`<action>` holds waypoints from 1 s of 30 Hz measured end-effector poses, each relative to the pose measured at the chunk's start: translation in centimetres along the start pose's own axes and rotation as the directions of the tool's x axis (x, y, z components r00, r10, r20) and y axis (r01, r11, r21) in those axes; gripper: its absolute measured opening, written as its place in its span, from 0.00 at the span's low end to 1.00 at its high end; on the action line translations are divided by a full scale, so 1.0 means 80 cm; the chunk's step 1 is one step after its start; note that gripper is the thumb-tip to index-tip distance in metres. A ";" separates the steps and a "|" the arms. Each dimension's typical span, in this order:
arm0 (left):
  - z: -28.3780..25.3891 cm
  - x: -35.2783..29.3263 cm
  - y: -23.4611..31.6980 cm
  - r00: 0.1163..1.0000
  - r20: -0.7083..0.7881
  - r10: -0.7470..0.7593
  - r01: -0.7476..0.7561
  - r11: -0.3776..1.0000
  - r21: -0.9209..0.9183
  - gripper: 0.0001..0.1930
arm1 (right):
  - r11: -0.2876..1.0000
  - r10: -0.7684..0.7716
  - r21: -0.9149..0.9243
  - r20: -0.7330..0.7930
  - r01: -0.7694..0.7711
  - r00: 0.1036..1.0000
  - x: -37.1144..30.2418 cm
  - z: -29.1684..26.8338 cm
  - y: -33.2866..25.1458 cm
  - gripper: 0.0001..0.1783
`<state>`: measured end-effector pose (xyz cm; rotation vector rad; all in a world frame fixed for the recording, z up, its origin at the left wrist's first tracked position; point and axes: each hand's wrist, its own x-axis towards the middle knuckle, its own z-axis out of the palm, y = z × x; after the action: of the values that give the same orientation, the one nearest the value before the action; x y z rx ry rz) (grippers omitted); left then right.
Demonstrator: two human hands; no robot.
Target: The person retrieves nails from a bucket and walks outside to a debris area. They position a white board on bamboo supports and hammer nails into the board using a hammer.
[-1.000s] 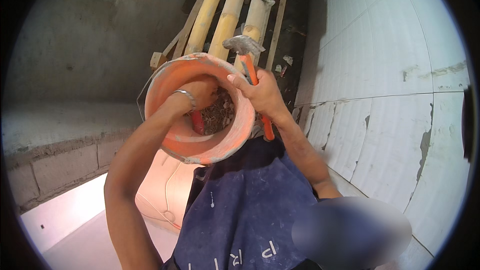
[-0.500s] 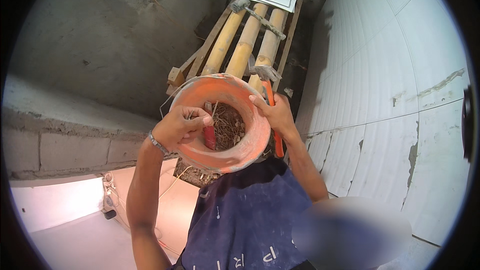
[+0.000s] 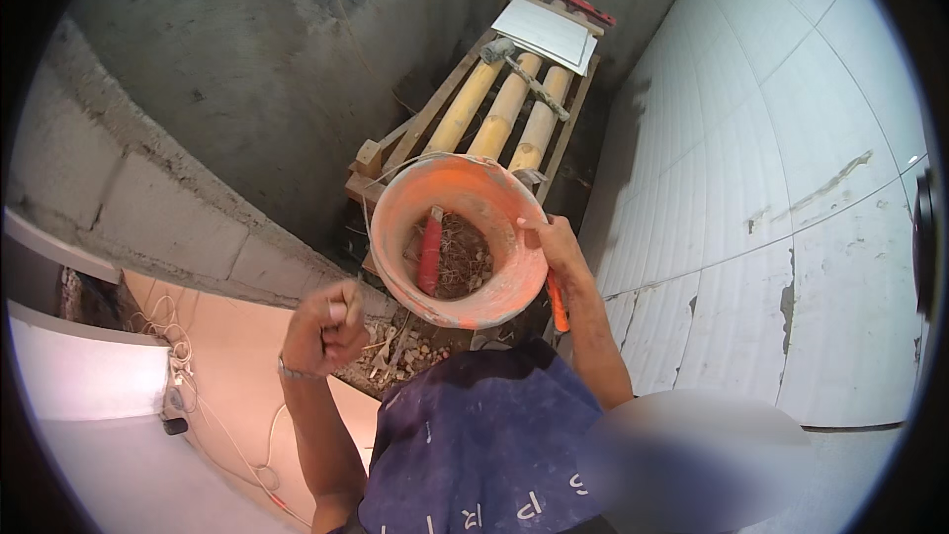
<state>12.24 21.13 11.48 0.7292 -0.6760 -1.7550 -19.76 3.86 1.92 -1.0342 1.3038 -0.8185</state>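
Observation:
An orange, mortar-smeared bucket (image 3: 395, 282) is tipped open toward me. At its bottom lie a red-handled tool (image 3: 430, 255) and a tangle of thin brown scraps (image 3: 463, 262). My right hand (image 3: 561, 245) grips the right side of its rim, thumb over the edge. Just behind that hand shows a tool's orange handle (image 3: 559, 305); whether my fingers also touch it I cannot tell. My left hand (image 3: 329, 328) is off to the left of the bucket, apart from it, with fingers curled closed. What they hold, if anything, is hidden.
Beyond the bucket stands a platform of bamboo poles (image 3: 501, 117), carrying a mallet (image 3: 529, 79), white tile pieces (image 3: 546, 32) and a red level (image 3: 563, 0). A block wall (image 3: 188, 213) borders the left, a tiled wall (image 3: 732, 188) the right. Rubble (image 3: 390, 356) and cables (image 3: 213, 415) lie below.
My left hand has come out of the bucket and moved down and left, away from the red-handled tool. My right hand keeps its grip on the rim.

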 end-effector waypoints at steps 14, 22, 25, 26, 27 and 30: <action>0.007 -0.138 -0.102 0.995 0.096 -0.018 0.002 0.988 0.158 0.11 | 0.994 -0.083 0.052 -0.213 0.096 0.974 0.036 0.024 -0.061 0.18; 0.008 -0.165 -0.122 0.980 0.120 -0.161 0.140 0.976 0.168 0.08 | 0.987 0.051 0.162 -0.247 -0.011 0.968 0.022 0.003 -0.010 0.25; 0.008 -0.166 -0.129 0.975 0.116 -0.187 0.171 0.976 0.132 0.08 | 0.950 0.049 0.307 -0.295 0.047 0.954 0.003 0.006 -0.011 0.28; 0.012 -0.164 -0.130 0.976 0.109 -0.190 0.176 0.976 0.129 0.08 | 0.928 0.047 0.366 -0.318 0.077 0.947 -0.005 0.006 -0.015 0.29; 0.016 -0.161 -0.129 0.975 0.103 -0.198 0.185 0.975 0.125 0.08 | 0.911 0.027 0.390 -0.381 0.134 0.924 -0.012 0.004 -0.017 0.28; 0.022 -0.148 -0.134 0.964 0.135 -0.229 0.218 0.972 0.091 0.08 | 0.846 -0.025 0.432 -0.554 0.312 0.832 -0.026 -0.012 -0.028 0.27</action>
<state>7.23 35.55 6.39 0.7590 -0.7864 -2.0137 -20.75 4.86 4.81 -0.5074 1.3391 -1.5837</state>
